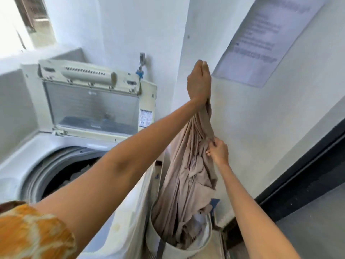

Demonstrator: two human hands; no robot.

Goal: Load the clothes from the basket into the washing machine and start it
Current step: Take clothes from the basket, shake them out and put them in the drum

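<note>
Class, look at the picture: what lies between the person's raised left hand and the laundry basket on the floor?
In the head view, the beige cloth hangs from the left hand into the basket; the right hand pinches it midway.

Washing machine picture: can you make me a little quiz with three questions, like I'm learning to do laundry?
1. True or false: the washing machine lid is open.
2. Where is the bottom end of the beige cloth? A) in the basket B) in the drum C) on the floor
3. How many hands grip the cloth?

Key: 1 true. 2 A. 3 two: the left hand high up, the right hand lower.
</note>
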